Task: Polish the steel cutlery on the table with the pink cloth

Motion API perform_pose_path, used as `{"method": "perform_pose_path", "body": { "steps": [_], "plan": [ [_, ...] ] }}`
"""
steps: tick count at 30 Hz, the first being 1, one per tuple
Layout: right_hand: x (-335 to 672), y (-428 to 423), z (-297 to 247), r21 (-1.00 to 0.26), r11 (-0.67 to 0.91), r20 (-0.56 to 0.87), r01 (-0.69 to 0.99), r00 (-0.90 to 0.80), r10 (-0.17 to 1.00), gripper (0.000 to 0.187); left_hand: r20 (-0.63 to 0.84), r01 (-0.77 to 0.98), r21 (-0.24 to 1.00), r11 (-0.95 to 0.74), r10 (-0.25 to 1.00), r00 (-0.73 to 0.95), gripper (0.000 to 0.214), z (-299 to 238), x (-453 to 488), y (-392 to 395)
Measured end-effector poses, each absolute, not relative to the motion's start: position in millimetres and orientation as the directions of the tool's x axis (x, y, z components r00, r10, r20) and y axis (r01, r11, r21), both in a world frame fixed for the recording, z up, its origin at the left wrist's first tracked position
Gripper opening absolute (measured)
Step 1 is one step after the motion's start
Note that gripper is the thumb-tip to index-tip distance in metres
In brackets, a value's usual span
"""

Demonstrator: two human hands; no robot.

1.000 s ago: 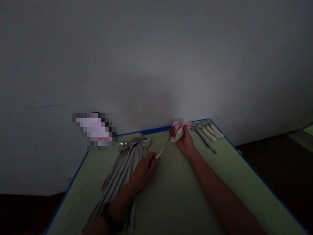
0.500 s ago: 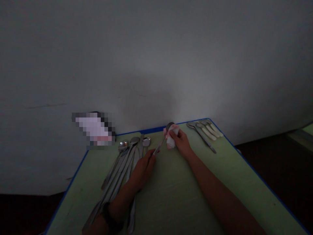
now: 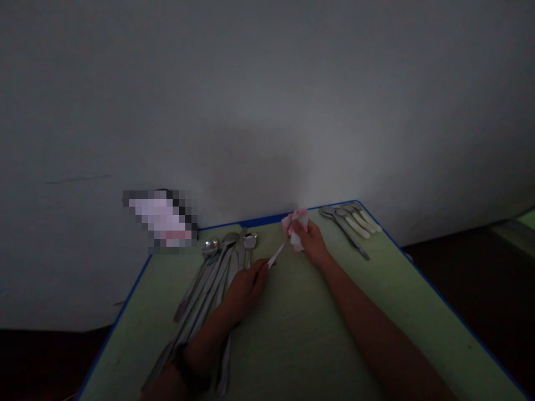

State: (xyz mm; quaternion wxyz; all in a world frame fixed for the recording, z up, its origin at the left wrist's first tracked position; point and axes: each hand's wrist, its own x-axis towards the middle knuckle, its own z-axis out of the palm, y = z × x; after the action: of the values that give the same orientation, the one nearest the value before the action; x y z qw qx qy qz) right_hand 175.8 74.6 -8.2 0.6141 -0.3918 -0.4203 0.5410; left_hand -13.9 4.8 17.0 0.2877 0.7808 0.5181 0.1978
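The spoon (image 3: 275, 257) slants (bowl hidden); pink-white cloth (image 3: 300, 216) crumples at its end.

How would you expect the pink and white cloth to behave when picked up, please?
The cloth is probably floppy, since it bunches in the right hand. Its small, crumpled shape suggests it is light and unlikely to roll.
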Motion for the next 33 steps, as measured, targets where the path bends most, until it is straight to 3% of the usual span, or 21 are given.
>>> {"method": "perform_pose_path", "body": {
  "steps": [7,11,14,21,25,29,33],
  "plan": [
    [175,71,1,-0.934,0.085,0.090,-0.346,0.000,0.996,0.036,0.023,0.691,0.638,-0.339,0.906,0.423,0.040,14,-16,5],
    [160,70,2,-0.925,0.072,0.026,-0.373,0.126,0.992,0.029,0.015,0.719,0.596,-0.358,0.900,0.436,0.041,11,-14,6],
    [143,68,-2,-0.899,0.031,-0.062,-0.437,0.198,0.978,0.034,-0.010,0.749,0.556,-0.361,0.898,0.440,0.043,11,-12,6],
    [133,72,-15,-0.812,-0.074,-0.151,-0.580,0.085,0.985,0.040,-0.002,0.761,0.546,-0.351,0.907,0.420,0.041,11,-10,6],
    [153,79,-17,-0.866,0.018,-0.102,-0.501,0.211,0.972,0.042,-0.021,0.731,0.577,-0.363,0.889,0.458,0.041,14,-11,6],
    [170,77,-11,-0.923,0.156,0.059,-0.351,0.274,0.960,0.035,-0.033,0.696,0.607,-0.383,0.863,0.504,0.043,17,-12,5],
    [166,71,-7,-0.949,0.152,0.058,-0.277,0.320,0.946,0.039,-0.008,0.661,0.633,-0.403,0.850,0.526,0.042,18,-13,5]
  ]
}}
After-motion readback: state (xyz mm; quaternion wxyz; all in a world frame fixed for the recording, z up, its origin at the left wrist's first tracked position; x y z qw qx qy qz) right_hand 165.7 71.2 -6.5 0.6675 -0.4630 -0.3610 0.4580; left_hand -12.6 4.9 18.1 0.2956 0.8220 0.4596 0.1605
